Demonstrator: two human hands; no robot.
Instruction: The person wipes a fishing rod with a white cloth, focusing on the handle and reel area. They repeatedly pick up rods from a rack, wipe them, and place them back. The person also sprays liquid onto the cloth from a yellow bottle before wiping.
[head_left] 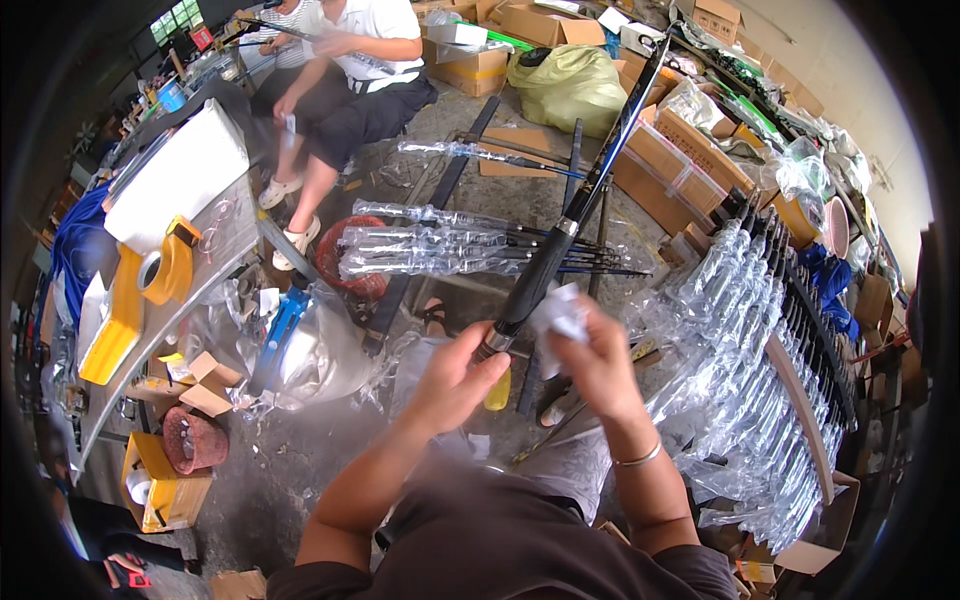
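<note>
My left hand (462,380) is closed round the silver-ringed butt of a black fishing rod (545,270). The rod slants up and away to the right, with a blue stripe along its upper part. In my right hand (597,360) is a crumpled white cloth or paper (563,318), pinched beside the rod's grip; whether it touches the rod I cannot tell. Beyond my hands, several rods in clear plastic sleeves (430,250) lie across a low rack. A stack of many more sleeved rods (740,370) stands to my right.
A seated person (365,50) handles another rod at the far left. On the left are a table (215,250) with a tape roll (160,272), a red basket (195,440) and a yellow box (165,490). Cardboard boxes (680,165) and a pale green sack (568,88) sit at the back.
</note>
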